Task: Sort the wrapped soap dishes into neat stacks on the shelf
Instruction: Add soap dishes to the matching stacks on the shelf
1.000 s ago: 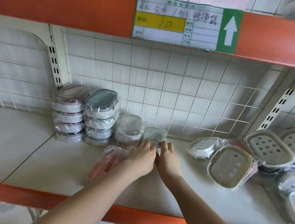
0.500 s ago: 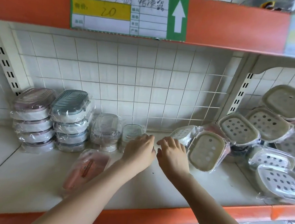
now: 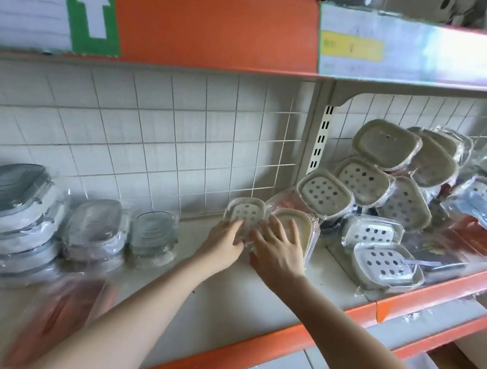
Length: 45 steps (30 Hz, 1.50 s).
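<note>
A wrapped white soap dish (image 3: 245,213) with drain holes leans against the back grid at mid-shelf. My left hand (image 3: 224,244) touches its lower left edge with loosely extended fingers. My right hand (image 3: 279,253) lies spread over its right side and over the cream dish (image 3: 297,228) beside it. At the left stand neat stacks: grey-lidded dishes (image 3: 10,211), a clear wrapped stack (image 3: 95,230) and a small clear stack (image 3: 153,237). A loose heap of beige and white dishes (image 3: 382,193) fills the right.
A pink wrapped packet (image 3: 60,315) lies near the shelf's front left. The white shelf (image 3: 225,309) has an orange front edge. A wire grid backs it, and an upright bracket (image 3: 319,144) divides the bays. The upper shelf with price labels hangs close overhead.
Both hands left the small clear stack and moved right to the white holed dish. The view has swung right, bringing the heap of dishes into sight.
</note>
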Tool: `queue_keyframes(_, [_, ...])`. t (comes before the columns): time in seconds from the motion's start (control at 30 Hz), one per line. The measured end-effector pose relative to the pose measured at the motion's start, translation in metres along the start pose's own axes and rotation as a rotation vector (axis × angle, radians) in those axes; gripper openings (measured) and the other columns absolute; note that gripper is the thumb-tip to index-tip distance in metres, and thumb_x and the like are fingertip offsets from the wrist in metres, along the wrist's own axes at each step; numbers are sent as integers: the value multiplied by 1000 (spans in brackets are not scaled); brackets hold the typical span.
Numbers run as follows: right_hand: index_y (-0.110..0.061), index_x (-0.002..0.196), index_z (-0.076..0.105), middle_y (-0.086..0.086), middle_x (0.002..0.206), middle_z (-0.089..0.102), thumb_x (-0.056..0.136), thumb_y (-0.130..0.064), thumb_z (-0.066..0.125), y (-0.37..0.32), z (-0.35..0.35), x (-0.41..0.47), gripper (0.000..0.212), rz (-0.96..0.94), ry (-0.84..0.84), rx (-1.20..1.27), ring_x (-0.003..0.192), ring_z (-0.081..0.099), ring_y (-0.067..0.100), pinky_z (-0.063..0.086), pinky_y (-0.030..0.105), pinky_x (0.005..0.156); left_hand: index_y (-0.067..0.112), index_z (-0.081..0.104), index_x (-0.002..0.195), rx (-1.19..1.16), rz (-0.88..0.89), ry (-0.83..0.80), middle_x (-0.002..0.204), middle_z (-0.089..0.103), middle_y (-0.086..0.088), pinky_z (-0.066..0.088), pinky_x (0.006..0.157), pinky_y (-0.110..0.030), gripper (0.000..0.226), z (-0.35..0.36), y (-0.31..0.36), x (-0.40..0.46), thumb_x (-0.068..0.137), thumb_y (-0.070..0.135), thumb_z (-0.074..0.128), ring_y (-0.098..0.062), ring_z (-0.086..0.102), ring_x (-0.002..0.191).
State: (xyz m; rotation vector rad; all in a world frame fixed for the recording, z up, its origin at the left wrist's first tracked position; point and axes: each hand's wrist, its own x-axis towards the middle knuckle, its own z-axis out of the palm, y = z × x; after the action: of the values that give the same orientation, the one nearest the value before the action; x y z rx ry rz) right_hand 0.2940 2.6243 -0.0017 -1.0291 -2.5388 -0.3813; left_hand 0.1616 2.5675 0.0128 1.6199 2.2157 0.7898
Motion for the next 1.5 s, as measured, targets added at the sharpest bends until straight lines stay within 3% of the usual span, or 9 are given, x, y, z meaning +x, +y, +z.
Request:
queue_keyframes(0.13, [-20, 105, 68, -1, 116, 65, 54, -35, 80, 17, 7, -7, 54, -39, 99, -16, 122, 53, 25, 29, 54, 106, 17, 50, 132, 0, 10, 44, 138, 46, -9, 42, 99, -40, 52, 17, 6, 2, 80, 14, 52, -35, 47, 121])
queue_keyframes(0.23, [-17, 101, 68, 2, 120, 63, 56, -30, 74, 31, 9, -13, 47, -34, 162, -40, 125, 49, 26, 32, 55, 106, 20, 54, 126, 14, 1, 59, 128, 53, -7, 45, 94, -41, 58, 26, 10, -1, 68, 23, 44, -36, 51, 112])
queue_keyframes(0.33, [-15, 97, 69, 5, 125, 61, 61, -27, 65, 48, 10, -21, 38, -9, 237, -58, 126, 41, 26, 31, 55, 105, 19, 53, 129, 21, 24, 54, 128, 48, -12, 43, 96, -41, 54, 35, 18, -7, 76, 13, 53, -36, 47, 114])
queue_keyframes(0.67, [-22, 110, 64, 5, 128, 56, 66, -31, 69, 69, 3, -33, 45, 87, 128, -78, 125, 40, 30, 34, 53, 104, 28, 48, 133, 107, 21, 56, 122, 43, -7, 42, 92, -34, 51, 38, 40, -21, 83, 17, 50, -30, 47, 114])
queue_keyframes(0.9, [-20, 114, 61, -1, 124, 55, 84, -31, 50, 69, -2, -34, 35, 175, 133, -53, 123, 39, 27, 34, 46, 103, 22, 48, 126, 131, 25, 16, 120, 45, -9, 42, 88, -34, 42, 42, 58, -37, 84, 19, 48, -31, 48, 111])
queue_keyframes(1.07, [-17, 103, 63, 4, 116, 59, 82, -30, 45, 57, -14, -24, 31, 258, 141, -3, 109, 50, 32, 42, 44, 88, 19, 48, 122, 125, 54, 0, 125, 46, -5, 44, 85, -36, 37, 39, 54, -42, 85, 17, 48, -30, 49, 112])
queue_keyframes(1.23, [-12, 102, 62, 9, 114, 59, 79, -29, 39, 31, -29, -12, 36, 214, 193, 73, 99, 54, 36, 43, 44, 84, 25, 52, 125, 109, 50, 83, 126, 54, -1, 42, 88, -33, 39, 20, 41, -49, 88, 16, 46, -24, 50, 114])
queue_keyframes(1.37, [-13, 89, 58, 8, 93, 59, 79, -28, 41, -3, -37, -4, 25, 102, 273, 182, 82, 56, 32, 46, 39, 74, 27, 55, 121, 123, 36, 204, 121, 59, 5, 45, 88, -33, 33, -9, 23, -60, 89, 20, 46, -21, 54, 112])
queue_keyframes(1.5, [-16, 94, 63, 4, 94, 62, 82, -28, 45, -47, -32, -1, 25, 6, 196, 329, 82, 61, 31, 51, 38, 70, 24, 58, 118, 180, 5, 353, 118, 62, 3, 48, 85, -37, 29, -46, -3, -80, 90, 21, 48, -23, 57, 108])
